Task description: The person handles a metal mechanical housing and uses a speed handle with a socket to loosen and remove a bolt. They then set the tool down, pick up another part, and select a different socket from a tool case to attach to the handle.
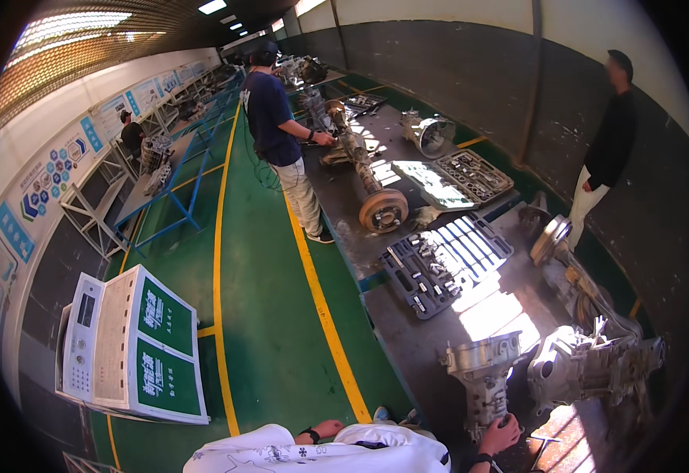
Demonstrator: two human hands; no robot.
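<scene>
On the workbench at the lower right stands a grey metal gearbox housing [482,361], its wide bell end up. My right hand [500,435], with a dark wristband, has its fingers curled at the narrow lower end of it. My left hand [329,429] rests close to my body beside my white clothing, away from the bench. Its fingers are partly hidden, and nothing shows in it. Just right of the housing lies a larger grey gearbox assembly [593,366]. A thin dark T-shaped tool [546,448] lies near my right hand.
An opened socket set case [419,288] and another tool case [474,175] lie farther up the bench, near an axle with a brake drum [384,210]. A co-worker [269,118] handles parts there; another person [608,142] stands right. A white-green cabinet [135,347] stands left.
</scene>
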